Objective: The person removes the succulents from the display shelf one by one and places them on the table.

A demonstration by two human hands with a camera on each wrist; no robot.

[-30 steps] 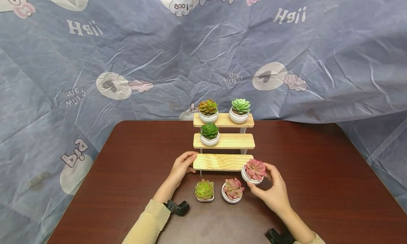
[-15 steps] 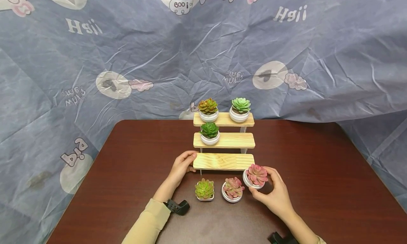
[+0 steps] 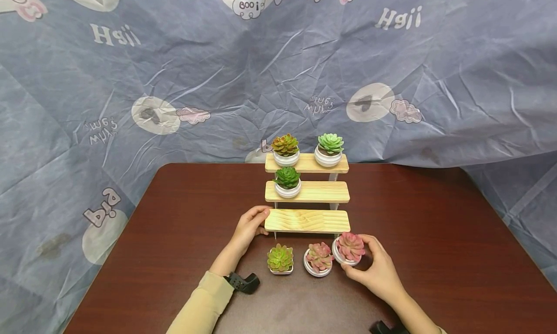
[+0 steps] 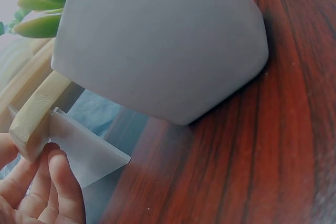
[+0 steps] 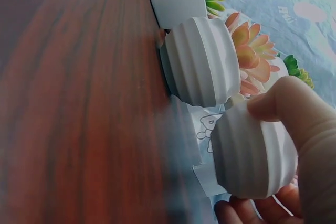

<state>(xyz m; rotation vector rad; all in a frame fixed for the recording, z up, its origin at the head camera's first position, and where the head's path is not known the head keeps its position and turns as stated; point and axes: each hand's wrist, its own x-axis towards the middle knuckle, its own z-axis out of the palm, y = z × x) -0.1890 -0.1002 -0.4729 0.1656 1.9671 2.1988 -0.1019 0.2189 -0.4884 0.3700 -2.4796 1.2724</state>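
A three-tier wooden display stand [image 3: 306, 221] stands at the table's middle. My left hand [image 3: 248, 225] grips the left end of its lowest board; the left wrist view shows fingers [image 4: 65, 182] curled under that board end [image 4: 39, 108]. In front of the stand's right end, my right hand [image 3: 377, 268] holds a pink succulent [image 3: 350, 247] by its ribbed white pot [image 5: 254, 153], thumb on one side and fingers on the other. Just left of it sits another pink succulent [image 3: 319, 259] in a round white pot, then a light green succulent [image 3: 280, 259] in an angular pot.
The top board carries a brownish succulent [image 3: 285, 148] at left and a pale green one [image 3: 329, 149] at right. On the middle board's left end stands a dark green succulent [image 3: 287, 181]. Behind the dark red table [image 3: 196, 208] hangs a blue patterned cloth [image 3: 243, 73].
The pink succulent in my right hand has come down and toward me, away from the lowest board's right corner. My left hand keeps its grip on the stand.
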